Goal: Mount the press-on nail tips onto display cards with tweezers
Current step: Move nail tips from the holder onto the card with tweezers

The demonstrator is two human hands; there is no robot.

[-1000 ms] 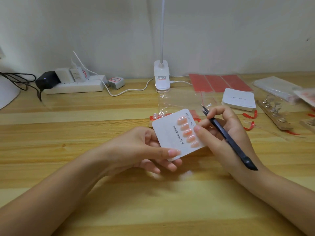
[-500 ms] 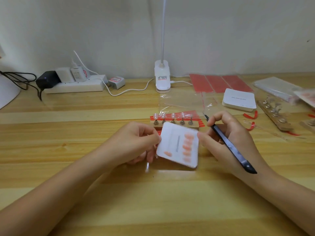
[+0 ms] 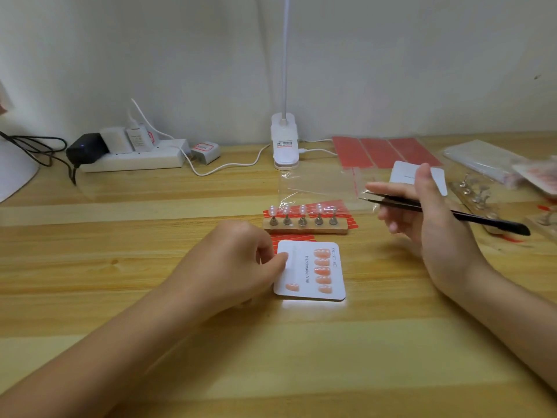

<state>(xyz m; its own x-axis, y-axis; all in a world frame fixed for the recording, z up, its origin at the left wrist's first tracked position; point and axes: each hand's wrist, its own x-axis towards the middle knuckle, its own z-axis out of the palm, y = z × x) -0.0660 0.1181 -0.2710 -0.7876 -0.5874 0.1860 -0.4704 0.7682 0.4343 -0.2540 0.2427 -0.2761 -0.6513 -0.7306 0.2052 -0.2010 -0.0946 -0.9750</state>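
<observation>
The wooden desk (image 3: 150, 297) fills the lower frame. At centre a white display card (image 3: 310, 271) lies flat, long axis running away from the camera, six nail tips (image 3: 322, 270) on it. The left hand (image 3: 241, 267) presses fingers (image 3: 278, 260), together, on its left edge. Right of centre, the right hand (image 3: 434, 224) is raised, clamped on black tweezers (image 3: 437, 210) pointing left, tips slightly apart.
</observation>
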